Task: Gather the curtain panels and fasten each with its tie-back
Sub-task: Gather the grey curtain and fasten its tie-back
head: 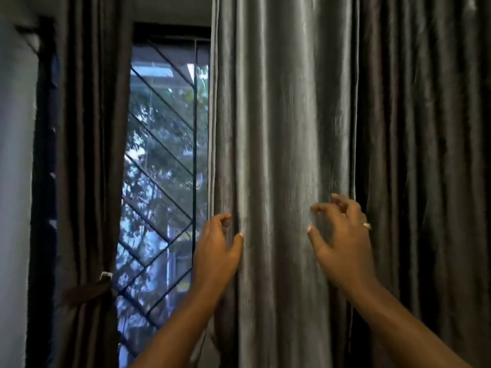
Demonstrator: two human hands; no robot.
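Three panels; one tie-back (87, 290), left of the grey panel (279, 128). Left hand (216, 251) pinches its left edge; right hand (342, 243), clawed, at its right edge, grip unclear.

Left hand (216, 245) and right hand (342, 243) up, fingers (322, 208) curled.

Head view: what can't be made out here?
- Right hand: motion-blurred; whether it grips the grey curtain is unclear.
- Left hand: fingers partly hidden behind that curtain's edge.
- Grey curtain's tie-back: none visible; bottom cut off by the frame.
- Brown curtain's tie-back: dark, blurred; fastening unclear.
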